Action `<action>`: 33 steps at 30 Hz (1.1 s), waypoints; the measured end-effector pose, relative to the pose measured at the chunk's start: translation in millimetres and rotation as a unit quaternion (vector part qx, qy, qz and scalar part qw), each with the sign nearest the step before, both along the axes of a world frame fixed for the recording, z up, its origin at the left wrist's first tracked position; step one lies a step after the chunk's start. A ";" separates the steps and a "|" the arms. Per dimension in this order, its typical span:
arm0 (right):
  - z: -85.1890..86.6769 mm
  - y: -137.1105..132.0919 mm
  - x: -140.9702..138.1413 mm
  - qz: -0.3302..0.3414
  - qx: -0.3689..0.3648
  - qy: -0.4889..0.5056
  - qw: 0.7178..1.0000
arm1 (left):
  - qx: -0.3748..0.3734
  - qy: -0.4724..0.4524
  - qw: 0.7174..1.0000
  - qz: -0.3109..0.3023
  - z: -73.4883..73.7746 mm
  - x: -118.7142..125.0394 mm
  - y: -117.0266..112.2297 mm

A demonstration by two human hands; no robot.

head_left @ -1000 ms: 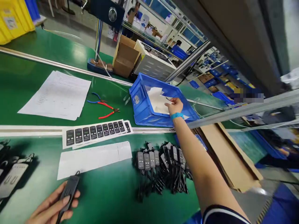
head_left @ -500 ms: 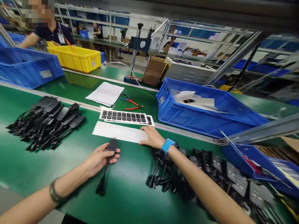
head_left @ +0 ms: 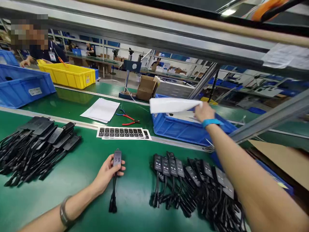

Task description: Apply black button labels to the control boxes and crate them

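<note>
My left hand (head_left: 111,168) is closed around a small black electronic module (head_left: 117,158) whose short cables hang down to the green bench. Over the blue bin at the right, my right hand (head_left: 204,112) grips one end of a white paper strip (head_left: 172,105); the strip is held out to the left above the bin's rim. Just beyond my left hand lie sheets of black labels (head_left: 123,132). Modules with printed labels (head_left: 172,167) lie in a row to the right, under and beside my right arm. Another pile of black modules (head_left: 43,129) is at the left.
Behind the label sheets are white papers (head_left: 100,110) and two pliers (head_left: 129,119). The blue bin (head_left: 178,130) holds more paper. At the back left stand a yellow bin (head_left: 70,75) and another blue bin (head_left: 24,87). A metal beam (head_left: 145,38) crosses overhead. A co-worker (head_left: 48,53) is beyond.
My right hand has lifted the white strip off the bench and carried it right and away, over the blue bin. My left hand still holds the module, now with its face turned up.
</note>
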State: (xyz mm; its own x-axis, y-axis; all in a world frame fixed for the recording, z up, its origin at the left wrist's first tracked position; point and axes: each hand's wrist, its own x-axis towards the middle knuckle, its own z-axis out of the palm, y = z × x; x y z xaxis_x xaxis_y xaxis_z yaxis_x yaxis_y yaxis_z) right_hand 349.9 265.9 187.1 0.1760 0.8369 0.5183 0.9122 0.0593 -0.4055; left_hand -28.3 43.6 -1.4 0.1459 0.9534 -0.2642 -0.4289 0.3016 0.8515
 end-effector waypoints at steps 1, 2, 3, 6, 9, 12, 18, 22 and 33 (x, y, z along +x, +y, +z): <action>12.5 6.9 15.5 -0.016 0.014 -0.002 1.000 | 0.001 0.006 1.000 0.000 -0.6 -2.3 0.0; 20.9 12.6 25.8 -0.020 0.026 -0.007 0.999 | 0.000 0.011 1.000 0.001 -0.9 -4.2 0.5; 25.2 17.4 30.0 -0.017 0.037 -0.014 0.999 | -0.002 0.014 1.000 0.000 -1.2 -6.0 1.5; 12.2 30.5 5.3 0.069 0.046 -0.059 0.995 | -0.009 0.021 1.000 -0.004 -1.8 -10.2 5.0; -34.0 45.2 -56.1 0.220 -0.031 -0.126 0.967 | -0.025 0.025 0.999 -0.011 -2.2 -13.6 6.3; -92.4 61.6 -111.8 0.342 -0.160 -0.186 0.907 | -0.042 0.030 0.999 -0.018 -0.9 -16.0 5.0; -158.6 78.6 -135.8 0.371 -0.305 -0.189 0.856 | -0.068 0.048 0.996 -0.002 6.6 -16.7 3.5; -157.6 65.6 -129.6 0.372 -0.280 -0.131 0.875 | -0.052 0.061 0.997 -0.022 6.9 -18.6 4.7; -139.2 -109.4 -161.1 0.271 -0.122 0.156 0.942 | 0.075 0.083 0.993 0.034 9.3 -16.6 3.7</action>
State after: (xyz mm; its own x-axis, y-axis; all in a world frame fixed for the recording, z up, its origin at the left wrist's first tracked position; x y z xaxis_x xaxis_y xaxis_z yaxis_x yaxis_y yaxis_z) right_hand 188.8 156.5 47.9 -0.1989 0.9356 0.2918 0.6089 0.3513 -0.7112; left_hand -44.8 47.3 7.9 0.0455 0.9901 -0.1326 -0.2945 0.1401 0.9453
